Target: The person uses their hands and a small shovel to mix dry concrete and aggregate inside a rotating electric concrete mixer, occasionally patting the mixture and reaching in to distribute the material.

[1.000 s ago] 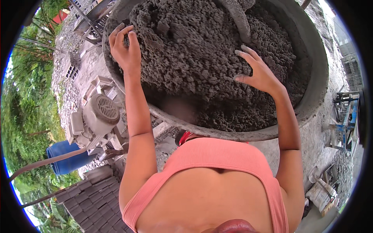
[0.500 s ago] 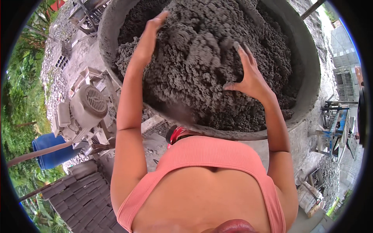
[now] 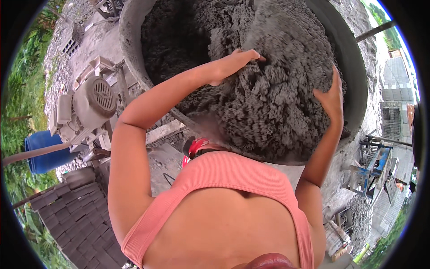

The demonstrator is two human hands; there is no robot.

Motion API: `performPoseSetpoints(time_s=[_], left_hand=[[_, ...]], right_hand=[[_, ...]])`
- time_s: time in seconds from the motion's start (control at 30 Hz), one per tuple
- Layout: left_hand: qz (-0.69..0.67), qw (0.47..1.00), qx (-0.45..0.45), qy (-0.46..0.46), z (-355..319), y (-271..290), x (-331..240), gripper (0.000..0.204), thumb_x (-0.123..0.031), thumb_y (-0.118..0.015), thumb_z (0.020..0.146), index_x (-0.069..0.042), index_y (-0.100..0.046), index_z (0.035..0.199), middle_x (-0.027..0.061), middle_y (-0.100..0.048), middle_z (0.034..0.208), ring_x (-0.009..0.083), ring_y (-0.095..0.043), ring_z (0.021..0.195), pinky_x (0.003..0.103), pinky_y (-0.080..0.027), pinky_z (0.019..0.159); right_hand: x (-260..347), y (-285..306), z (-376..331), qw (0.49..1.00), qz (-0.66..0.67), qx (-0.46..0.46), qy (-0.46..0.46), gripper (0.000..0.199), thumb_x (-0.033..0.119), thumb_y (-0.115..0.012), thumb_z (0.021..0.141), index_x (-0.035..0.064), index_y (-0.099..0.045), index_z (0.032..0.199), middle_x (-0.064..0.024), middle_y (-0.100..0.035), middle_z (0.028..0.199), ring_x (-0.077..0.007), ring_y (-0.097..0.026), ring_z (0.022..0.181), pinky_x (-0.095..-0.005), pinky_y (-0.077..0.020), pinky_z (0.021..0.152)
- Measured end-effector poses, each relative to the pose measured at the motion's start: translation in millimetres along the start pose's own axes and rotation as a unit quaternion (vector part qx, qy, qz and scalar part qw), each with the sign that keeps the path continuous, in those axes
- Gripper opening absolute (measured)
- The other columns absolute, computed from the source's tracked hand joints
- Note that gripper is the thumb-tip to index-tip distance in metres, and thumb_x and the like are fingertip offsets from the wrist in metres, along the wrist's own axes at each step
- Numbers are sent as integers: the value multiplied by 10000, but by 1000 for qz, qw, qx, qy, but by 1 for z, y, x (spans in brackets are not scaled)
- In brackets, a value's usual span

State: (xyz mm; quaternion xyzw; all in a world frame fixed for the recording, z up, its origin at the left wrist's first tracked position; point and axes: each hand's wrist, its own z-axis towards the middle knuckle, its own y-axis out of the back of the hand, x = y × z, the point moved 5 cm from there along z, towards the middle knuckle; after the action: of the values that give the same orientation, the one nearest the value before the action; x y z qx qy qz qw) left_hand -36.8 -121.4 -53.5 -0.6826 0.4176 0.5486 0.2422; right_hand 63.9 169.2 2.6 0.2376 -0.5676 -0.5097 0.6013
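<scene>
A wide round grey mixing drum (image 3: 131,45) stands in front of me, heaped with crumbly, damp-looking grey concrete mix (image 3: 268,107). My left hand (image 3: 235,65) reaches across into the middle of the heap. Its fingers point right and touch the mix, and the tips are partly covered. Against the right flank of the heap, near the drum's inner wall, lies my right hand (image 3: 331,99), open with its fingers stretched upward and thumb apart. Neither hand holds a tool. On the left, the mix has a dark hollow, and part of the heap is smeared by motion.
A dusty motor (image 3: 96,101) on a frame stands left of the drum, with a blue barrel (image 3: 47,152) beyond it. Stacked grey blocks (image 3: 83,219) lie at lower left. To the right are a blue-and-grey metal frame (image 3: 378,166) and a pale sack (image 3: 336,237).
My left hand has swung right from the left side of the heap into its middle. My right hand has shifted right toward the wall. The mix has slid right, leaving a hollow on the left.
</scene>
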Motion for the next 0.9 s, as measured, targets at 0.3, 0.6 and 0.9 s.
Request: performPoseSetpoints(time_s=[0.3, 0.6, 0.9], left_hand=[[-232, 961, 65, 134, 8, -17, 10, 453, -453, -401, 952, -89, -541, 1185, 87, -401, 1380, 214, -402, 1223, 504, -403, 1016], [-275, 959, -11, 72, 17, 9, 19, 192, -338, -482, 975, -170, -428, 1052, 29, -410, 1384, 208, -466, 1155, 579, -453, 997], [-190, 981, -19, 35, 26, 13, 23, 586, -500, -406, 919, -106, -519, 1338, 82, -478, 1330, 234, -489, 1180, 491, -445, 996]], right_hand=[[-16, 33, -13, 979, -134, -30, -149, 918, 327, -821, 663, 143, -357, 1434, -169, -449, 1383, -345, -469, 1255, -460, -415, 1012], [-74, 17, 3, 973, -106, 15, -203, 773, 221, -797, 682, 149, -459, 1373, -177, -600, 1199, -312, -602, 1073, -421, -484, 883], [-58, 1, 9, 992, 88, -10, -95, 496, 133, -747, 771, 112, -600, 1244, -112, -677, 1073, -196, -645, 964, -329, -500, 835]])
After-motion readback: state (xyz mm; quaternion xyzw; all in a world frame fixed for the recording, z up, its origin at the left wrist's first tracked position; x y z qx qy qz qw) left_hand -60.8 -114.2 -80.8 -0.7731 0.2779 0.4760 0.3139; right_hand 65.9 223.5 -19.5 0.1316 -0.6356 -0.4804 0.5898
